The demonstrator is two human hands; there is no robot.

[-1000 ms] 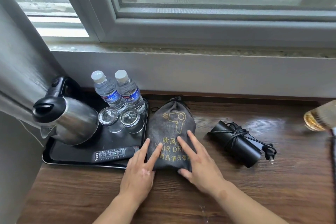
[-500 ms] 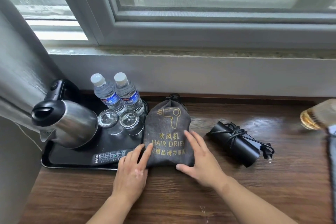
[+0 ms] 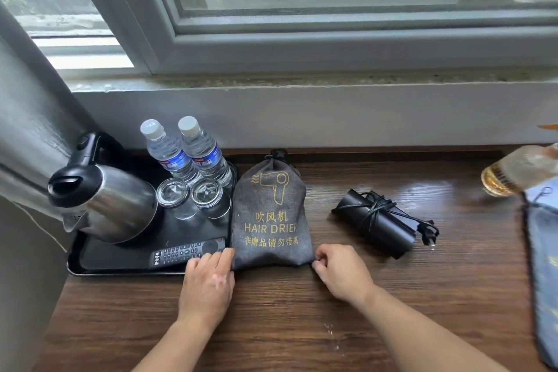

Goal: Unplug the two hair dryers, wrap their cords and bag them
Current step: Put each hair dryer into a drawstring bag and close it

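Grey cloth meets both my hands at the near end of the drawstring bag (image 3: 271, 220). My left hand (image 3: 208, 284) lies palm down, fingers straight and together, with the tips touching the bag's near left corner. My right hand (image 3: 342, 270) is curled, fingers and thumb pinching the bag's near right corner. Both forearms reach in across the wooden desk (image 3: 302, 326).

The bag lies flat on the desk with its tied neck toward the wall and its gold hair-dryer print facing up. It bulges, but what fills it is hidden. To the right of the bag and apart from it lies a black hair dryer (image 3: 374, 222) — folded, its cord wound round the body, its plug at the end farthest from the bag.

Just beside the bag's left side sits a black tray (image 3: 120, 263) holding a steel kettle (image 3: 102, 202), two water bottles (image 3: 169, 154), two glasses (image 3: 173, 193) and a remote (image 3: 187, 252). Far to the bag's right lies a second cloth bag (image 3: 543, 266) — behind it, an amber bottle (image 3: 513, 175).
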